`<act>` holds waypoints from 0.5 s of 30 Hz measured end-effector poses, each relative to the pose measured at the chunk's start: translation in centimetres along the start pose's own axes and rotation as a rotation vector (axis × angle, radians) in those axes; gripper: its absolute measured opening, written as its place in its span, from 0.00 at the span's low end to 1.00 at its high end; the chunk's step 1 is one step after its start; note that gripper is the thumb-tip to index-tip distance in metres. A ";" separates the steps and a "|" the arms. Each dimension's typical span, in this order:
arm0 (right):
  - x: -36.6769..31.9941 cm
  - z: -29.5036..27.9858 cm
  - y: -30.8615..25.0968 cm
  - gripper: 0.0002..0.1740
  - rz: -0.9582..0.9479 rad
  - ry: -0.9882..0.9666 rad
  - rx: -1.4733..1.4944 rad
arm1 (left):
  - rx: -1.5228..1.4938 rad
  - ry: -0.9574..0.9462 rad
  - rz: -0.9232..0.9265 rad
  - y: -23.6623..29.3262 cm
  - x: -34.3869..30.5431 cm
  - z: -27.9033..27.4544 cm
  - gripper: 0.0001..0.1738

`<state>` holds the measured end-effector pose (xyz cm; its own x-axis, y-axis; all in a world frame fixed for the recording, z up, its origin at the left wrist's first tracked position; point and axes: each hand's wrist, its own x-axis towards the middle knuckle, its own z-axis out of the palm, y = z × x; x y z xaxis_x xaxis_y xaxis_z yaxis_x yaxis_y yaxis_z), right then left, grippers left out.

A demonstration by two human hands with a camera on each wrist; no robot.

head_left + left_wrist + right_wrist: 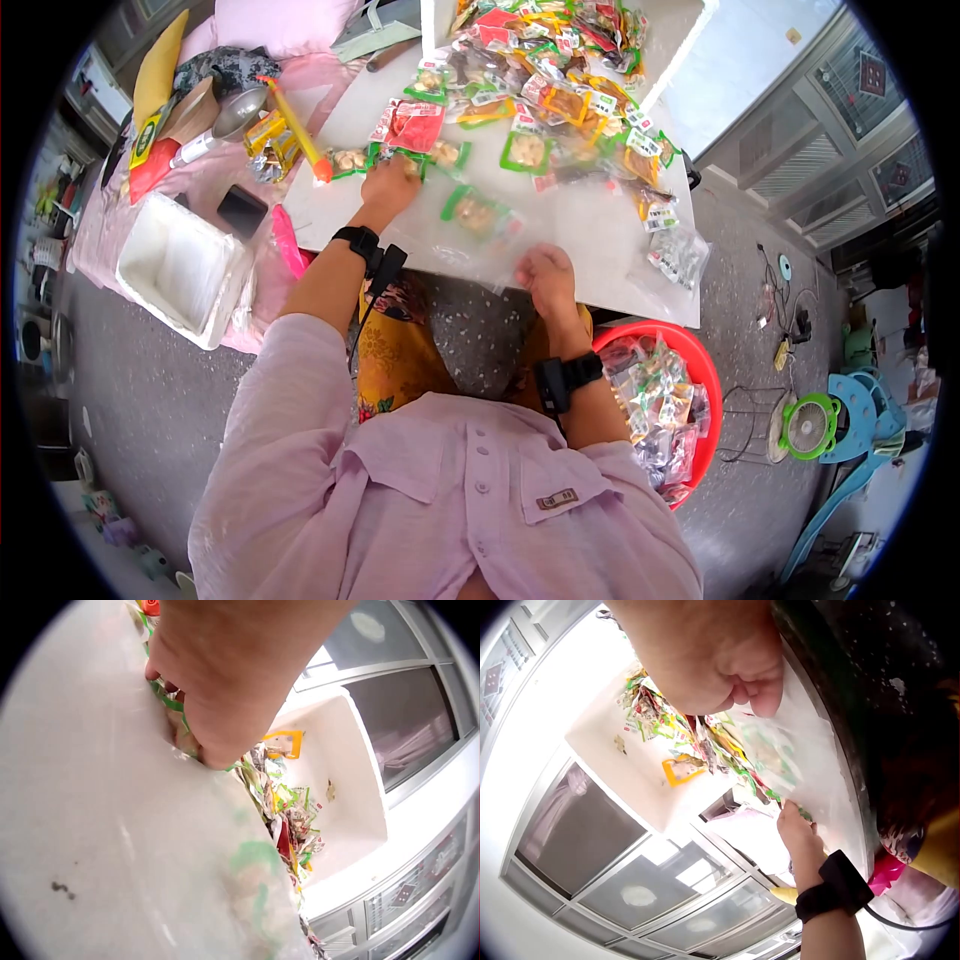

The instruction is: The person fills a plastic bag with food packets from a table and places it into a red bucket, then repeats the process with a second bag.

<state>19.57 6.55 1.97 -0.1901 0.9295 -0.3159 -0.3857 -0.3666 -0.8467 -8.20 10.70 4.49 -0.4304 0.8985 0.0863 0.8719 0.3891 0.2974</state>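
Note:
At the table's left part my left hand [392, 185] grips a green-edged snack packet [174, 705], its fingers curled over the packet. A red-and-white packet [410, 124] lies just beyond that hand, with small green-edged packets on either side. My right hand [548, 275], near the table's front edge, pinches the edge of a clear plastic bag [488, 255] between bent fingers. Inside the bag shows a blurred green-edged packet [476, 213] of pale pieces. The bag reaches across the tabletop between both hands.
A white foam box [690, 40] spills many snack packets [560, 100] over the far table. Clear bags [680, 255] lie at the right edge. A red tub [708, 390] of filled bags stands at lower right. Left are another foam box [150, 255] and a phone [242, 210].

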 end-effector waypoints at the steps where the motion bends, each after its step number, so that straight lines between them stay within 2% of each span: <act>1: -0.1 0.0 0.0 0.06 0.006 -0.004 -0.006 | 0.006 -0.023 -0.016 0.2 0.1 0.0 0.22; 9: -0.2 0.1 -0.1 0.06 -0.004 -0.033 -0.041 | -0.039 -0.114 -0.171 2.3 0.2 -1.9 0.26; 15: -0.1 0.2 -0.2 0.05 -0.003 -0.038 -0.037 | 0.057 -0.055 -0.047 1.6 1.0 0.1 0.20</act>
<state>19.51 6.48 2.25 -0.2232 0.9282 -0.2976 -0.3527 -0.3615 -0.8631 -7.16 12.25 4.94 -0.4588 0.8883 0.0211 0.8638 0.4403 0.2450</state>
